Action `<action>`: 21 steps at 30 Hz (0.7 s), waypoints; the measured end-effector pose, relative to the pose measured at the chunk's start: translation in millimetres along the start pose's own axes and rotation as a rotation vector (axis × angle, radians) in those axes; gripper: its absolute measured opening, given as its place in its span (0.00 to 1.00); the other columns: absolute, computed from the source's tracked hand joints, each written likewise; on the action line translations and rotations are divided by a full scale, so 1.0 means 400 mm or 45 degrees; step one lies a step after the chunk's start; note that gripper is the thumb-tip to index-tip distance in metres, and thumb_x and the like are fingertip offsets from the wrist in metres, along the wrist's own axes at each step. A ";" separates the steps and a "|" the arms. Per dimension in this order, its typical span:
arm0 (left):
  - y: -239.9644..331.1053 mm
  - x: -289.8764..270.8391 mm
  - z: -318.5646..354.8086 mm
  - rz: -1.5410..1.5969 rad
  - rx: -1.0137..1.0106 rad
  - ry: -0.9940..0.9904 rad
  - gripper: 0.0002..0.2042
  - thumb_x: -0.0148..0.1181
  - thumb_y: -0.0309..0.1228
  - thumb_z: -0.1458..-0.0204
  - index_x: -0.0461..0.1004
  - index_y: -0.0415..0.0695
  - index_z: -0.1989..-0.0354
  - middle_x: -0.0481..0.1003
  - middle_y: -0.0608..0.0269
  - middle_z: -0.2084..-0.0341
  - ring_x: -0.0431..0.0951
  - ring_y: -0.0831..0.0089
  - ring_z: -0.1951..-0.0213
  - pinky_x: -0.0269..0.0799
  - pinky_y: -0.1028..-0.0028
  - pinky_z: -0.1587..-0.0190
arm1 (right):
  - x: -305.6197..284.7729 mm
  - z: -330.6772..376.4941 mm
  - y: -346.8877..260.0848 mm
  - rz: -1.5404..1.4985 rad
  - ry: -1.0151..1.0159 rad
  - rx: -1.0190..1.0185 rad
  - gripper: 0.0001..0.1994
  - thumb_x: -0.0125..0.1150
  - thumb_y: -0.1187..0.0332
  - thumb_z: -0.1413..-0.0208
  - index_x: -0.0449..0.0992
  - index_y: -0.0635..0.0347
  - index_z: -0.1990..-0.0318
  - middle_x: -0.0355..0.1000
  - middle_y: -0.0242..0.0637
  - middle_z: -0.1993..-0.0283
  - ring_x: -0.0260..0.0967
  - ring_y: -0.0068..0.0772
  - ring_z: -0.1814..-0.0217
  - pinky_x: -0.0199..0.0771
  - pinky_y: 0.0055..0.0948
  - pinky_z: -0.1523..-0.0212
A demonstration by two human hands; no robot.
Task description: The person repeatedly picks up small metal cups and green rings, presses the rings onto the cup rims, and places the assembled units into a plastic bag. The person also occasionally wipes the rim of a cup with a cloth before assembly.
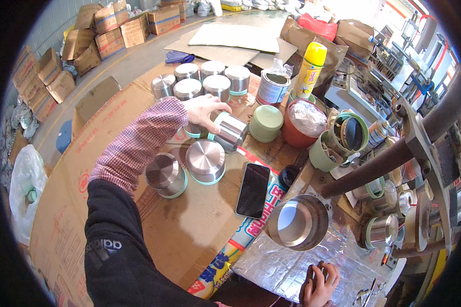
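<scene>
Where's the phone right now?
In the head view, the phone lies face up just right of centre, below and right of the tipped steel canister in the left hand, and up-left of the open steel cylinder.

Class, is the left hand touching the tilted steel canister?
Touching: the head view shows the left hand gripping the tilted steel canister at one end.

Bright scene, whitest at the upper right; glare on the foil (pixel 274 268), soft shadows over the cardboard (pixel 182 233), straight lines bowing towards a black rim
</scene>
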State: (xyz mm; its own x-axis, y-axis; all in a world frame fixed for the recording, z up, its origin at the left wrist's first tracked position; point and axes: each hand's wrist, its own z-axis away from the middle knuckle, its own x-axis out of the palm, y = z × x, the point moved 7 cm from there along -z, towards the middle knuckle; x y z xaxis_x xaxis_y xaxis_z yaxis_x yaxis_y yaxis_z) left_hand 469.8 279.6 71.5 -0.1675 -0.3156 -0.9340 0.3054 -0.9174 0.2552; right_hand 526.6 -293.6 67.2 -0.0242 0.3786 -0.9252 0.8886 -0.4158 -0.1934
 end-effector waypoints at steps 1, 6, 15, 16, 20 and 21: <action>0.017 -0.007 -0.003 -0.031 0.110 0.086 0.39 0.69 0.47 0.55 0.63 0.53 0.31 0.64 0.47 0.35 0.60 0.52 0.31 0.60 0.54 0.31 | 0.002 0.002 0.003 0.002 -0.006 0.003 0.18 0.61 0.69 0.43 0.78 0.56 0.44 0.70 0.50 0.42 0.67 0.55 0.40 0.65 0.53 0.40; 0.139 0.035 -0.012 -0.531 0.358 0.244 0.49 0.73 0.35 0.64 0.57 0.51 0.27 0.61 0.59 0.31 0.55 0.50 0.28 0.49 0.38 0.29 | 0.007 0.013 0.008 -0.015 -0.028 0.036 0.19 0.60 0.68 0.43 0.79 0.55 0.43 0.70 0.50 0.40 0.66 0.56 0.39 0.64 0.54 0.37; 0.168 0.012 -0.069 -0.421 0.128 -0.012 0.56 0.75 0.50 0.63 0.47 0.61 0.24 0.70 0.46 0.45 0.71 0.48 0.40 0.57 0.42 0.33 | 0.012 0.021 0.009 -0.014 -0.026 0.020 0.20 0.60 0.68 0.43 0.79 0.54 0.43 0.70 0.50 0.40 0.66 0.56 0.38 0.64 0.54 0.37; 0.144 0.003 -0.057 -0.218 0.092 0.056 0.51 0.73 0.49 0.61 0.51 0.59 0.26 0.70 0.49 0.44 0.72 0.49 0.41 0.55 0.46 0.32 | 0.012 0.022 0.011 -0.040 -0.024 0.038 0.20 0.59 0.68 0.43 0.79 0.54 0.42 0.70 0.50 0.40 0.65 0.56 0.37 0.63 0.55 0.36; 0.031 0.017 -0.002 0.278 -0.027 0.319 0.43 0.72 0.47 0.61 0.59 0.56 0.34 0.71 0.49 0.40 0.68 0.54 0.36 0.48 0.48 0.29 | 0.028 0.029 0.023 -0.101 -0.121 0.149 0.22 0.58 0.71 0.54 0.77 0.61 0.47 0.64 0.53 0.40 0.59 0.62 0.35 0.57 0.59 0.33; -0.002 0.009 0.013 0.040 -0.042 0.434 0.36 0.69 0.51 0.56 0.65 0.52 0.39 0.69 0.52 0.36 0.68 0.51 0.35 0.49 0.45 0.29 | 0.028 0.030 0.021 -0.093 -0.119 0.144 0.22 0.58 0.71 0.54 0.77 0.61 0.47 0.64 0.53 0.40 0.59 0.62 0.35 0.57 0.59 0.33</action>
State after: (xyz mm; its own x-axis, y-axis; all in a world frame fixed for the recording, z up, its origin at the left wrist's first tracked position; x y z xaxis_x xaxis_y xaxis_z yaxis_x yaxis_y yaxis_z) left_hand 464.1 277.7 69.2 0.1636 -0.2393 -0.9571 0.3367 -0.8984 0.2822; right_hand 528.4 -302.8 51.2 -0.1339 0.3345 -0.9328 0.8259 -0.4825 -0.2916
